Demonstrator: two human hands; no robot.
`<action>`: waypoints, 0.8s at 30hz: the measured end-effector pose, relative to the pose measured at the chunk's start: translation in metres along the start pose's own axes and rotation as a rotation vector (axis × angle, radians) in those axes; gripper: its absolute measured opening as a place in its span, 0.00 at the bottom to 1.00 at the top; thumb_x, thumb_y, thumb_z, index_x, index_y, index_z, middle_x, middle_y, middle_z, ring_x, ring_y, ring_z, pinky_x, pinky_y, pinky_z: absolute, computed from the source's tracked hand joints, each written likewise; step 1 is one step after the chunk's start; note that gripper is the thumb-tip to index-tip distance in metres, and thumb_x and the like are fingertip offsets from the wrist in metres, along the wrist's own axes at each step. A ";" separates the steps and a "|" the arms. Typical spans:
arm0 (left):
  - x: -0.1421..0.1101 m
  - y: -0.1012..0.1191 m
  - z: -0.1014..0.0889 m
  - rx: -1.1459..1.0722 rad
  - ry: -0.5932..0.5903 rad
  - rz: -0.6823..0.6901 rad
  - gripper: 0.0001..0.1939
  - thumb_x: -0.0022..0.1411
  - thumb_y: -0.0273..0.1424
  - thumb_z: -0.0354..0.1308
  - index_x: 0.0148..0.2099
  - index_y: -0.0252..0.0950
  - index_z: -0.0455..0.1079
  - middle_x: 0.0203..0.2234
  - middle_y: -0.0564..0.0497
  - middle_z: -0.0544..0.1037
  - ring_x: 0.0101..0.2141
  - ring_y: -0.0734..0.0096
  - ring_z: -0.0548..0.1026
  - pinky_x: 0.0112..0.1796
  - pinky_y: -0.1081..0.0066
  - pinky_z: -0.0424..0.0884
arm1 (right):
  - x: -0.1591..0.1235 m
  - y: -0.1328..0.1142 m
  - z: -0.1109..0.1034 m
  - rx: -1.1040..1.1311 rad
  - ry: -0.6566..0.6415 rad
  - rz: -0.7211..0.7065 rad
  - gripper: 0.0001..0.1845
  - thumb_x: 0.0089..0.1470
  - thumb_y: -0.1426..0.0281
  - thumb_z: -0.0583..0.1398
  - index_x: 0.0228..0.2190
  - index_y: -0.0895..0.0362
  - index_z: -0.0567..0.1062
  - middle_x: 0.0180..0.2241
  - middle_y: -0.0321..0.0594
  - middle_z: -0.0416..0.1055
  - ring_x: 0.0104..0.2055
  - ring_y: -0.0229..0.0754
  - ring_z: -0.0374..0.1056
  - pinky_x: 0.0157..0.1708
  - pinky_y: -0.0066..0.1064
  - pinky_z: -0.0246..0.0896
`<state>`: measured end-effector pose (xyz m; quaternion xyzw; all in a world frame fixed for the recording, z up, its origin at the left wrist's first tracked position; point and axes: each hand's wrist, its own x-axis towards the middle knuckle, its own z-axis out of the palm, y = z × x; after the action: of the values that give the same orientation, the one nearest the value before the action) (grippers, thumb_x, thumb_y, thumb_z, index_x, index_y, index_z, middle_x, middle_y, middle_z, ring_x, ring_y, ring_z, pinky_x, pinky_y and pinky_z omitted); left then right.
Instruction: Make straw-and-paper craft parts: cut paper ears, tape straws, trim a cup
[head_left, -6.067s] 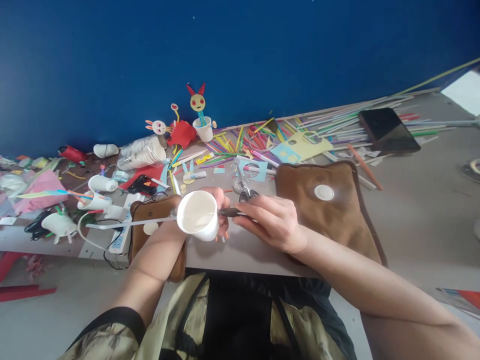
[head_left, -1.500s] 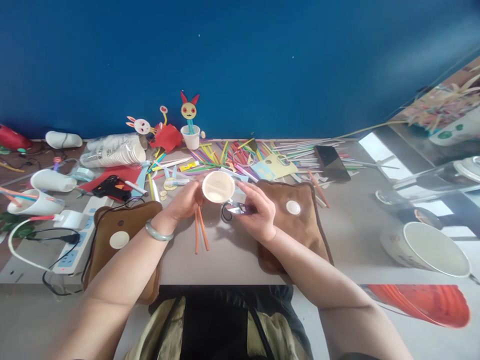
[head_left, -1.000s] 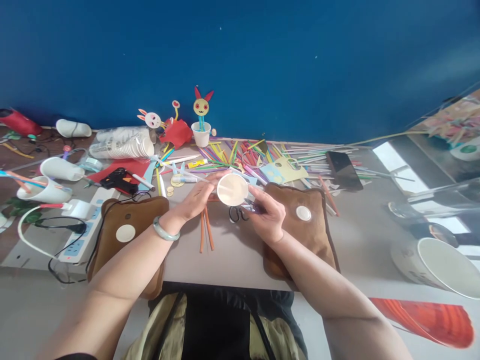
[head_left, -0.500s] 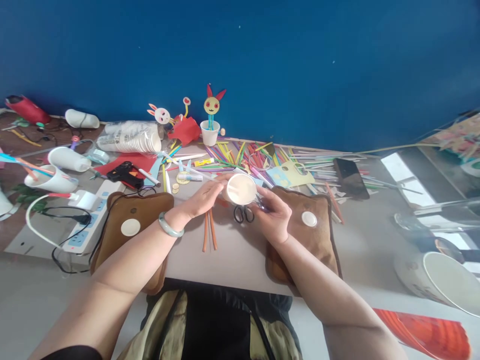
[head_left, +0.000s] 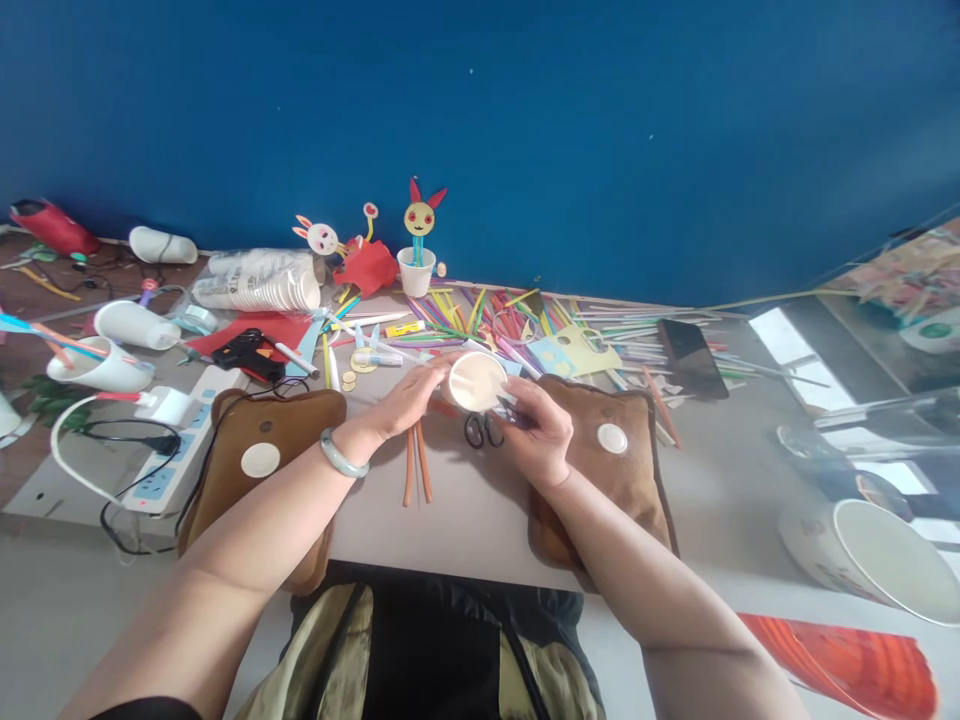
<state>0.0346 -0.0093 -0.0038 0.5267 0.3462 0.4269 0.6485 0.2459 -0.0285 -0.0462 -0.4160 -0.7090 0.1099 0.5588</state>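
A white paper cup (head_left: pixel 477 382) is tilted so that its open mouth faces me. My left hand (head_left: pixel 411 398) is closed around the cup's left side. Against the right rim, my right hand (head_left: pixel 541 430) has its fingers bent around a small dark thing too hidden to name. Just below the cup show the black handle loops of scissors (head_left: pixel 483 431); their blades are out of sight. Orange-brown strips (head_left: pixel 418 465) lie on the table to the left of the scissors, partly under my left hand.
Brown cushions (head_left: pixel 289 420) lie under both forearms. Behind are colourful sticks (head_left: pixel 480 310), a glue gun (head_left: pixel 247 352), stacked paper cups (head_left: pixel 262 285) and a rabbit figure in a cup (head_left: pixel 417 270). A power strip (head_left: pixel 176 445) is at left, a phone (head_left: pixel 691 357) at right.
My right hand has shifted slightly along the cup's right rim, and the dark thing in it sits closer to the rim. My left hand keeps its hold. The whole view has moved a little.
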 end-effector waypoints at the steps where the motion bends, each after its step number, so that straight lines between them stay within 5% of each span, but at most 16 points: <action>1: 0.000 0.001 0.000 -0.002 -0.006 -0.001 0.17 0.64 0.36 0.54 0.52 0.41 0.78 0.55 0.45 0.75 0.53 0.52 0.74 0.45 0.57 0.78 | -0.001 0.000 0.001 0.006 0.006 0.043 0.18 0.49 0.71 0.68 0.44 0.52 0.77 0.43 0.43 0.81 0.29 0.40 0.76 0.28 0.31 0.74; 4: 0.001 0.001 0.001 -0.027 -0.024 -0.018 0.17 0.65 0.37 0.54 0.52 0.41 0.78 0.54 0.45 0.76 0.55 0.53 0.72 0.46 0.59 0.77 | -0.003 -0.003 0.005 0.087 0.026 0.136 0.21 0.48 0.69 0.69 0.44 0.53 0.73 0.44 0.43 0.81 0.23 0.34 0.71 0.21 0.26 0.67; 10: 0.005 -0.007 0.006 -0.130 -0.033 -0.071 0.21 0.64 0.39 0.53 0.56 0.42 0.74 0.51 0.45 0.78 0.53 0.53 0.73 0.45 0.59 0.77 | 0.001 -0.007 0.007 0.219 -0.001 0.174 0.18 0.49 0.66 0.70 0.36 0.53 0.67 0.44 0.44 0.81 0.29 0.38 0.75 0.25 0.28 0.68; 20: 0.013 -0.010 -0.004 -0.351 0.000 -0.168 0.21 0.62 0.38 0.54 0.55 0.38 0.73 0.45 0.42 0.80 0.49 0.51 0.77 0.44 0.56 0.77 | 0.004 -0.015 0.001 0.283 -0.055 0.218 0.18 0.51 0.64 0.70 0.38 0.54 0.69 0.50 0.48 0.78 0.20 0.30 0.65 0.22 0.28 0.65; 24: 0.013 -0.003 -0.007 -0.411 0.093 -0.177 0.20 0.62 0.38 0.53 0.53 0.36 0.72 0.42 0.44 0.81 0.47 0.51 0.78 0.43 0.54 0.78 | 0.005 -0.013 0.000 0.233 -0.015 0.212 0.16 0.51 0.61 0.69 0.36 0.54 0.72 0.37 0.41 0.80 0.28 0.38 0.74 0.28 0.29 0.70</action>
<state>0.0340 0.0054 -0.0084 0.3306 0.3264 0.4536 0.7606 0.2402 -0.0328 -0.0345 -0.4203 -0.6476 0.2527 0.5833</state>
